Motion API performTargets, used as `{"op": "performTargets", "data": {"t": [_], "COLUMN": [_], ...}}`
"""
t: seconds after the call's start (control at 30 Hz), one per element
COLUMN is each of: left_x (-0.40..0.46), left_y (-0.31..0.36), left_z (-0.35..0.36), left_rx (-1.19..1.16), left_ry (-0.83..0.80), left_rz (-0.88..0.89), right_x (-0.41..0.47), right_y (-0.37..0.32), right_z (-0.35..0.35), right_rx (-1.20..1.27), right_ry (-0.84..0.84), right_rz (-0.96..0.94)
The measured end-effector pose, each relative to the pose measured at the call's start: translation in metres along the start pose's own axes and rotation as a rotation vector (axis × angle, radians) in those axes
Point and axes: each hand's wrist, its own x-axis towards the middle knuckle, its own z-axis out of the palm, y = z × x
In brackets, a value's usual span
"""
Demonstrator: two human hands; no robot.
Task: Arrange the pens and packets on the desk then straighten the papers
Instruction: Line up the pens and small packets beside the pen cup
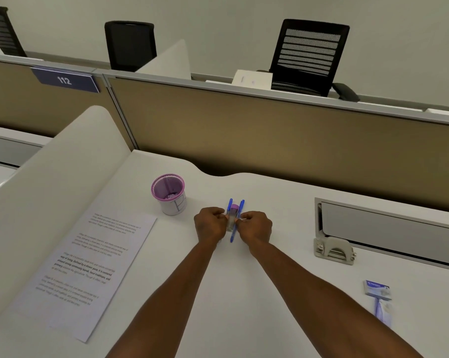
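Two blue pens lie side by side on the white desk, with a small clear tube with a purple cap between them. My left hand pinches the left side of this bundle and my right hand pinches the right side. Printed papers lie at the left, slightly fanned. A pen packet lies at the right near the front. A purple-rimmed mesh pen cup stands left of my hands.
A grey cable box with a metal hinge sits at the right of the desk. A white side divider borders the papers. A tan partition closes the back, with black chairs beyond.
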Motion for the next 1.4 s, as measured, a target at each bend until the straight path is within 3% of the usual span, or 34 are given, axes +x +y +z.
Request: {"op": "performTargets", "data": {"t": [0.2,0.37,0.57,0.7,0.8,0.93,1.1,1.27,1.4], "left_x": [-0.001,-0.011,-0.073,-0.140,-0.187,-0.237,-0.269,-0.273,-0.266], "left_y": [-0.003,0.001,0.008,0.001,-0.004,-0.006,-0.004,0.004,0.009], "left_z": [0.002,0.001,0.016,0.044,0.070,0.098,0.113,0.113,0.111], "left_rx": [0.003,-0.015,-0.164,-0.275,-0.268,-0.195,-0.142,-0.118,-0.292], "left_ry": [-0.006,0.075,0.146,-0.006,-0.172,-0.379,-0.506,-0.589,-0.731], "left_rz": [0.011,0.047,0.285,0.337,0.319,0.268,0.245,0.117,-0.060], "right_x": [-0.001,-0.017,-0.057,-0.073,-0.081,-0.089,-0.094,-0.108,-0.123], "right_y": [0.003,0.007,0.067,0.132,0.177,0.212,0.216,0.202,0.188], "right_z": [-0.004,-0.031,-0.119,-0.192,-0.234,-0.255,-0.246,-0.233,-0.219], "right_rx": [0.034,0.256,0.355,0.181,0.048,-0.191,-0.211,0.003,0.243], "right_ry": [-0.011,0.007,0.221,0.508,0.589,0.495,0.395,0.389,0.269], "right_rz": [-0.025,-0.017,-0.042,0.032,0.085,0.161,0.141,0.124,0.091]}}
